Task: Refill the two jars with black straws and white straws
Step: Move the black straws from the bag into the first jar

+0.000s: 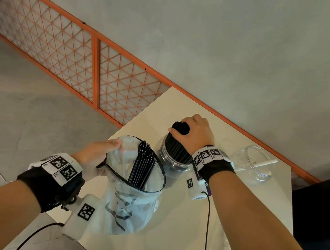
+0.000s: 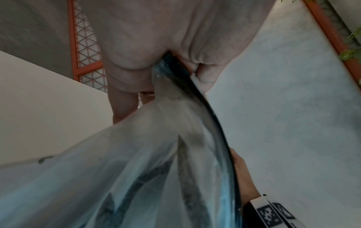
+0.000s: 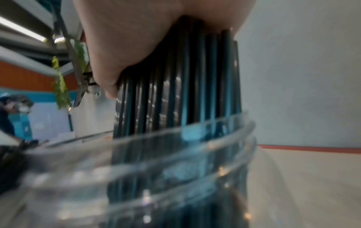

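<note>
My right hand grips a thick bundle of black straws whose lower ends stand inside a clear jar on the white table. In the right wrist view the bundle of straws drops into the jar's threaded mouth, with my thumb pressed on it. My left hand pinches the rim of a clear plastic bag and holds it open; more black straws stand in it. The bag's dark edge runs between my fingers. A second clear jar at the right holds a few white straws.
The table stands against an orange-framed lattice screen and a grey wall. Grey floor lies to the left. A black cable hangs from my right wrist over the table. A dark object sits beyond the table's right edge.
</note>
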